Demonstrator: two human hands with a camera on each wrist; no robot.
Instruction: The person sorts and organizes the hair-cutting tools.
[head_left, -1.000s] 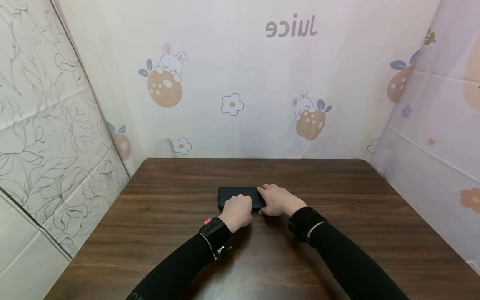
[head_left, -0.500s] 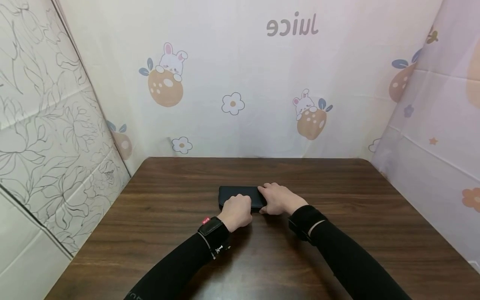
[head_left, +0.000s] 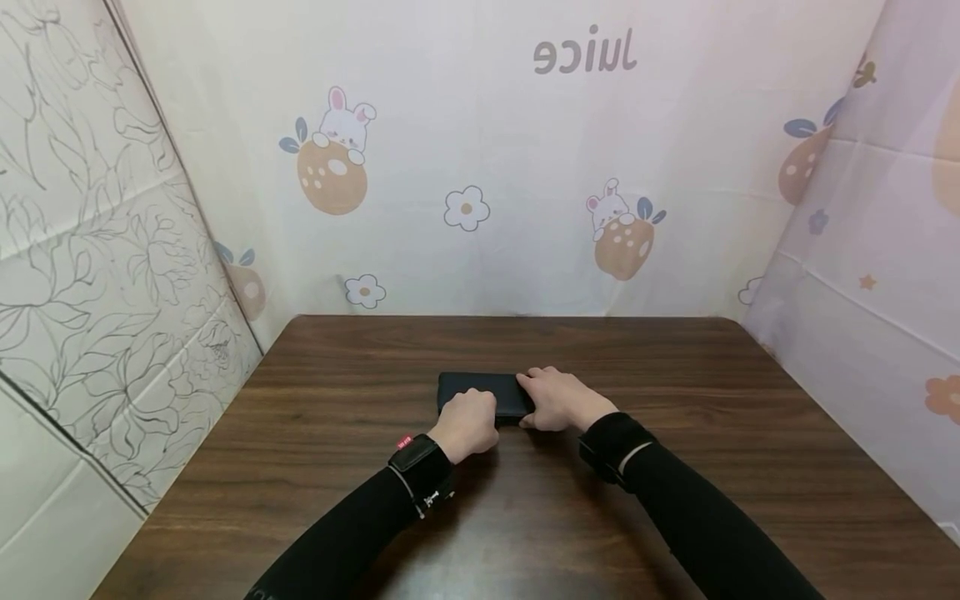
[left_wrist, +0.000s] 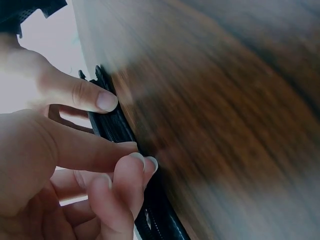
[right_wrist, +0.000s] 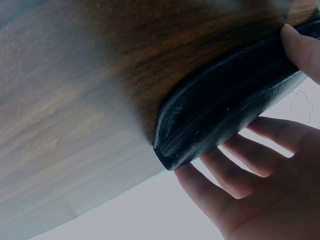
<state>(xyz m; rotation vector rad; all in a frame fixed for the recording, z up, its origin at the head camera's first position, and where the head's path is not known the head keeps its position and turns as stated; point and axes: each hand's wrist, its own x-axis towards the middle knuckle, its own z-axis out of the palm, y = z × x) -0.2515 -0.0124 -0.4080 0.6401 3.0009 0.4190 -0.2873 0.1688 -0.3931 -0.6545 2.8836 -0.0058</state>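
A black zippered wallet (head_left: 507, 397) lies on the brown wooden table (head_left: 600, 350) in the head view. Its long zipper edge faces the person. My left hand (head_left: 467, 423) is at the front edge, thumb and fingertips pinching at the zipper; the zipper pull is hidden between them. In the right wrist view the zipper teeth (right_wrist: 187, 134) run along the side to the rounded end. My right hand (head_left: 557, 400) holds the wallet's right end, thumb (right_wrist: 302, 50) on the front edge and spread fingers (right_wrist: 230, 172) on the top.
A pale curtain (head_left: 465, 125) printed with rabbits and flowers hangs behind the table's far edge. White floral panels (head_left: 112, 250) stand on the left, and a pinkish printed cloth (head_left: 877, 275) hangs on the right. Both wrists wear black straps.
My left hand has slid slightly left along the wallet's front edge, uncovering more of its front. The right hand and the wallet stay nearly in place.
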